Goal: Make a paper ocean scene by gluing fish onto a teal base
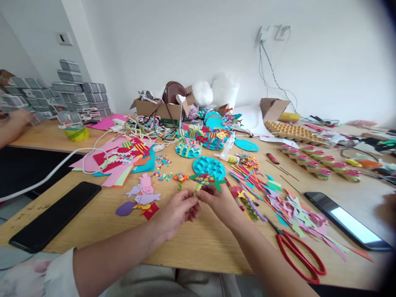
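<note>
My left hand (183, 207) and my right hand (219, 203) meet over the front of the table, fingers closed. Between their fingertips is a paper fish (204, 180) with a green tail, a patterned body and a pale green curled stem below. Just behind it lies a turquoise disc (209, 168) with raised loops. A smaller orange fish (180, 177) is close to the left fingertips. Cut-out paper fish in pink and lilac (147, 199) lie left of my hands. Red-handled scissors (301, 253) rest by my right forearm.
A black phone (55, 216) lies at left, another phone (346, 220) at right. Paper scraps (301, 210) cover the right side. Finished fish pieces (188, 148) and a glue bottle (229, 148) stand behind. A cardboard box (157, 110) is at the wall. Another person's hand (18, 123) shows at far left.
</note>
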A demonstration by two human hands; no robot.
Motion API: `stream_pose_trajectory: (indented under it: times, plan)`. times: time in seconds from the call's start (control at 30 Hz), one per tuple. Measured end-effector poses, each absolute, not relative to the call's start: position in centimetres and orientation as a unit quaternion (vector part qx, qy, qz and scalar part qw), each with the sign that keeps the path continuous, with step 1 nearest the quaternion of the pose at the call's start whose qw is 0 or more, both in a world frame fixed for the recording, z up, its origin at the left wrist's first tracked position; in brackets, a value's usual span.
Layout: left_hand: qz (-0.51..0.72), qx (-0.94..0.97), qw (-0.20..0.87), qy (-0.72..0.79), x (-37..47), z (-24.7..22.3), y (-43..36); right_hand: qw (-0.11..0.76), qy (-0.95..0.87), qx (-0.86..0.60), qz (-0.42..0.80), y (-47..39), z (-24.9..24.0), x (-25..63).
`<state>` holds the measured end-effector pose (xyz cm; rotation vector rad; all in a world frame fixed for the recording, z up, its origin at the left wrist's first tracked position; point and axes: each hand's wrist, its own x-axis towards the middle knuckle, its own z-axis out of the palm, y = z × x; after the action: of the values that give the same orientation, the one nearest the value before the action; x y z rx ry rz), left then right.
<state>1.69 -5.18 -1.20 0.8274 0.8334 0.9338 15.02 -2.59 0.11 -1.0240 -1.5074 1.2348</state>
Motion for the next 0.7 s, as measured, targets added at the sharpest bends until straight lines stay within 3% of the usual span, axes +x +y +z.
stream_pose_trajectory:
  times: [0.57, 0.7]
  plan:
    - [0.464, 0.334, 0.727, 0.379, 2.27, -1.49, -4.76, 0.433, -0.61, -0.44, 0.497, -2.21, -0.05, 15.02]
    - [0.412, 0.348, 0.745, 0.393, 1.63, -1.53, -5.47, 0.446, -0.602, -0.442, 0.493, -1.8, -0.25, 14.91]
